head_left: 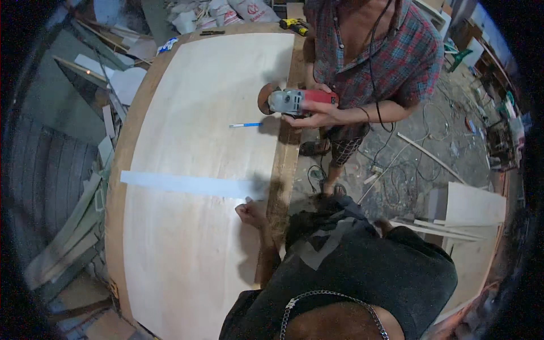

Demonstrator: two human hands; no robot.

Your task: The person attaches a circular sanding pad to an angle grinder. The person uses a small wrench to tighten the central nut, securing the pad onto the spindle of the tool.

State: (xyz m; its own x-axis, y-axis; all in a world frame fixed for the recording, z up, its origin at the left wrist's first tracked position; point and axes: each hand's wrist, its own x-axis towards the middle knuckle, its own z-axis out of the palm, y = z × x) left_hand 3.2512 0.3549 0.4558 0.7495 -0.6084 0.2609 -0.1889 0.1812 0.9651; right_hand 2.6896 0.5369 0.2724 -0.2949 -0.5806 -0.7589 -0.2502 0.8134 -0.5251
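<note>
My left hand (250, 213) rests with curled fingers on a large pale wooden panel (187, 266), just below a long whitish strip (187, 185) lying across it. The hand is closed in a loose fist, and nothing shows in it. At my right side a small dark patch of skin may be my right hand (384, 226); its fingers are hidden. Across the panel's right edge, another person in a plaid shirt holds a red and grey angle grinder (303, 102) in both hands. Its round brown disc (266, 98) hangs over the panel. A blue and white pen-like stick (245, 124) lies nearby.
The panel lies on a brown-edged table (116, 226). At its far edge are a yellow and black tool (293, 26) and a dark slim object (212, 33). White sacks (243, 11) stand behind. Cables (396, 181) and wood strips litter the floor right; scrap boards (73, 226) are piled left.
</note>
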